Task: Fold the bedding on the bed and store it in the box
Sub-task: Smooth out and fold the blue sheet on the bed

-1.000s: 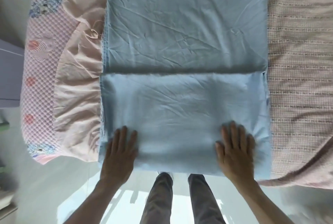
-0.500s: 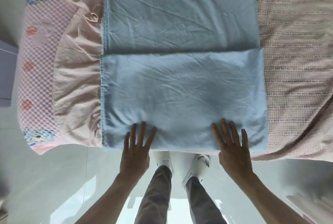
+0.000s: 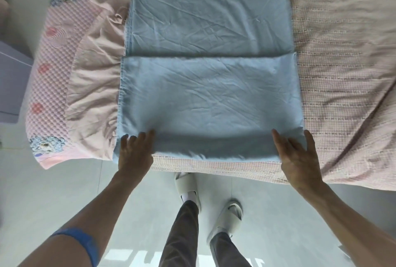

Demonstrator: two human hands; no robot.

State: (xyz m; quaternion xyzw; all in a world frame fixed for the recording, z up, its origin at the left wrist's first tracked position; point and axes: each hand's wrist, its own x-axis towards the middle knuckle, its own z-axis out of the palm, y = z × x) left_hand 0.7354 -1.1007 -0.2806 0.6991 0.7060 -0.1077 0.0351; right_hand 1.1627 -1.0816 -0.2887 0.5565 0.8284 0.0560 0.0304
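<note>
A light blue sheet [image 3: 210, 99] lies along the middle of the bed, its near part folded over into a doubled panel. My left hand [image 3: 135, 153] grips the near left corner of that panel, thumb on top and fingers curled at the edge. Gripping the near right corner is my right hand [image 3: 297, 157], with the cloth running between its digits. The near edge sags between the two hands, raised a little off the bed with a shadow beneath it. No box shows clearly.
A pink ruffled cloth [image 3: 92, 86] and a quilted pink mattress [image 3: 53, 56] lie left of the sheet. A woven pinkish blanket [image 3: 342, 78] covers the right side. Grey furniture [image 3: 10, 86] stands at the far left. My legs and white slippers [image 3: 188, 185] are on the pale floor.
Both hands lay flat on the folded panel before. They have slid back to its near corners, taken hold of the edge and raised it slightly.
</note>
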